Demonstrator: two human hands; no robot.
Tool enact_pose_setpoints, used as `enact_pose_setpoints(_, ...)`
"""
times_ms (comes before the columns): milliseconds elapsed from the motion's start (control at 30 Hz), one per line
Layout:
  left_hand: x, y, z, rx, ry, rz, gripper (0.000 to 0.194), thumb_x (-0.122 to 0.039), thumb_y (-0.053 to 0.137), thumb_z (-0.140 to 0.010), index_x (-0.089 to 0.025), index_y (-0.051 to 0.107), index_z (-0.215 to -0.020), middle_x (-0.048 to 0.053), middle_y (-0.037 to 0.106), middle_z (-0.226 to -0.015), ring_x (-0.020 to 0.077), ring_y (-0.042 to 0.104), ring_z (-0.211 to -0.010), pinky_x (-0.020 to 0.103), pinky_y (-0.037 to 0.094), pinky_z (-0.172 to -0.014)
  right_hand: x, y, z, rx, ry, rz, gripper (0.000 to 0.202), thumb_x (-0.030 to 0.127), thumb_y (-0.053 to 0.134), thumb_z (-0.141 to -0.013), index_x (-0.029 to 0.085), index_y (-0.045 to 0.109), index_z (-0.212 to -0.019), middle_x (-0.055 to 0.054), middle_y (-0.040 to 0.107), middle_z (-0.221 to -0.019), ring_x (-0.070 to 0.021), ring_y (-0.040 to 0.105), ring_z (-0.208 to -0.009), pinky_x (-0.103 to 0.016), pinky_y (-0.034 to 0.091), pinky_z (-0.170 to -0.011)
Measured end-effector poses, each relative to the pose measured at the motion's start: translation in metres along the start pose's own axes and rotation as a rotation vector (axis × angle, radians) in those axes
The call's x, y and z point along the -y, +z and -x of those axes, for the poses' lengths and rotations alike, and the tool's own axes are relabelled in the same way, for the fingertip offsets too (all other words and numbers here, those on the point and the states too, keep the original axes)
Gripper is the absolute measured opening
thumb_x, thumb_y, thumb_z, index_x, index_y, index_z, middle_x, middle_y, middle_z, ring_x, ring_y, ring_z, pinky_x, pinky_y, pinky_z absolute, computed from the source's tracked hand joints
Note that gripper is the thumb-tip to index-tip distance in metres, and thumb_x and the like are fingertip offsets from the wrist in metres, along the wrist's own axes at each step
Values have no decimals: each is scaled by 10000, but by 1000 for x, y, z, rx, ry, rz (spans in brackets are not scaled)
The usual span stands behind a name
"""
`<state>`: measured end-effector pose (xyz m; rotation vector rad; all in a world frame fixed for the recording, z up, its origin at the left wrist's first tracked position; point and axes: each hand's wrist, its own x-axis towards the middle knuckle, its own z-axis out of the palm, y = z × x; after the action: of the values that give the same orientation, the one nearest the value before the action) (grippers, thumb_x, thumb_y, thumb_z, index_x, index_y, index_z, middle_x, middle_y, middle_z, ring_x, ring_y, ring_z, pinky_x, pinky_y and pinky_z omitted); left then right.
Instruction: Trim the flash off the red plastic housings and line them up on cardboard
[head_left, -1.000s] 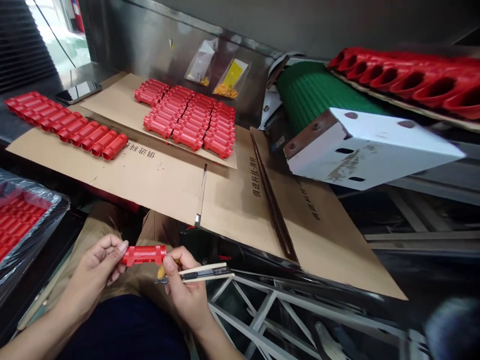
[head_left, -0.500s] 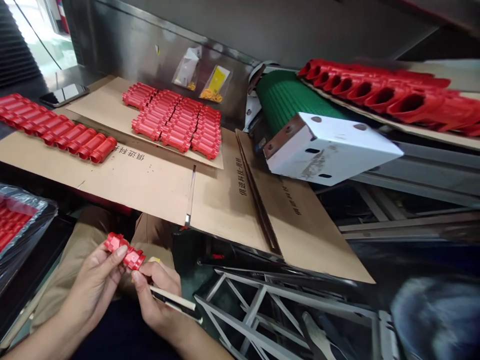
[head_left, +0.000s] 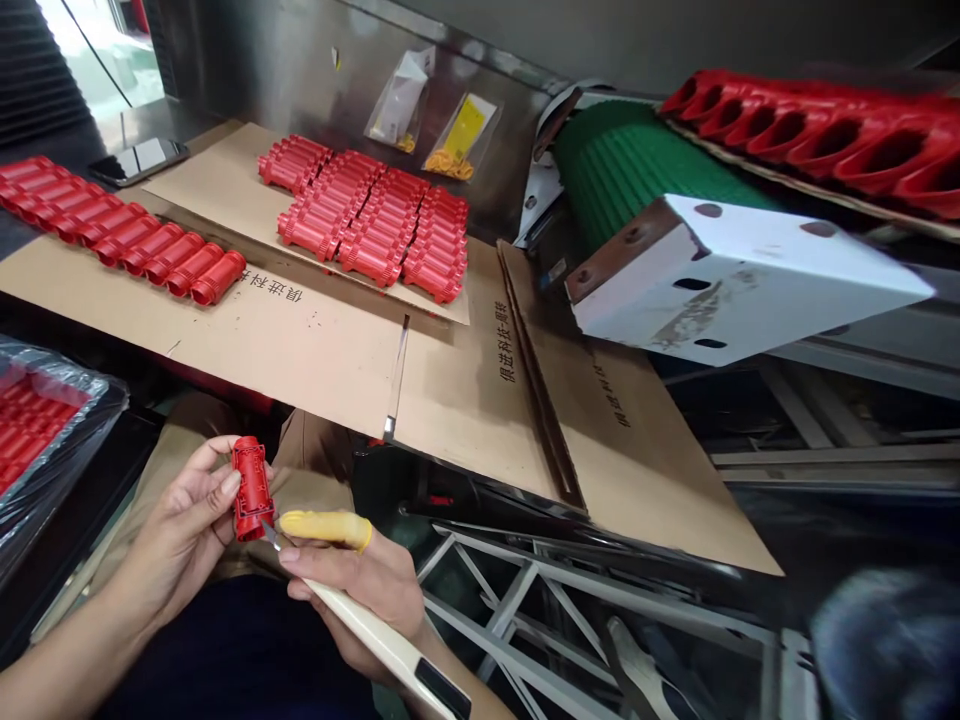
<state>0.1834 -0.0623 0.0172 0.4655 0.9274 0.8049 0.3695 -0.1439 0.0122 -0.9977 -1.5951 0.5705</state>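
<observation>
Between the thumb and fingers of my left hand [head_left: 196, 515] is a red plastic tube part [head_left: 253, 485], held nearly upright above my lap. My right hand [head_left: 367, 585] grips a knife [head_left: 367, 625] with a long cream handle and a short pointed metal blade. The blade tip is at the tube's lower end; whether it touches cannot be made out. A yellow finger cot [head_left: 326, 527] covers my right index finger, which stretches along above the blade.
Several red tubes [head_left: 217, 277] lie in a row on the cardboard [head_left: 337, 365], and more sit in a block [head_left: 375, 215] behind. A green conveyor roller [head_left: 645, 165] with a white bracket [head_left: 735, 285] juts in at right. A plastic-lined bin [head_left: 112, 400] of red parts stands left.
My left hand has turned the red tube from slanted to nearly upright. My right hand has swung the knife so its blade points at the tube's lower end. The view has shifted slightly.
</observation>
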Motion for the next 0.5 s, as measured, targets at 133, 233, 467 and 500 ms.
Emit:
enact_pose_setpoints(133,-1,-2,1,-2,-4,-13,474,-331,920,-816,-237,676,-1212,72,798,-983,170,718,-749,275,624,-713,-9,4,1,-16,-3,1,268,116,746,-987,188,784,-1242,-110,828,-1129,-201,799,-984,-312,691,-890)
enact_pose_setpoints(233,-2,-3,1,-8,-8,-7,474,-337,917,-820,-246,680,-1220,66,796,-997,169,715,-746,278,620,-719,-10,2,1,-9,17,-2,289,120,744,-991,205,776,-1265,-110,828,-1148,-206,799,-1005,-331,686,-896)
enact_pose_setpoints(467,-1,-2,2,-19,33,-15,492,-323,927,-805,-261,685,-1229,70,792,-1065,202,752,-842,282,623,-759,-6,2,0,-2,63,-6,322,80,736,-976,220,767,-1264,-114,815,-1176,-212,794,-1021,-327,689,-880)
enact_pose_setpoints(500,-1,-3,1,-20,54,-16,479,-309,922,-812,-264,684,-1225,70,792,-1070,200,755,-851,277,625,-765,-6,2,0,2,65,-9,326,74,730,-975,214,763,-1268,-119,812,-1182,-214,791,-1028,-331,689,-884)
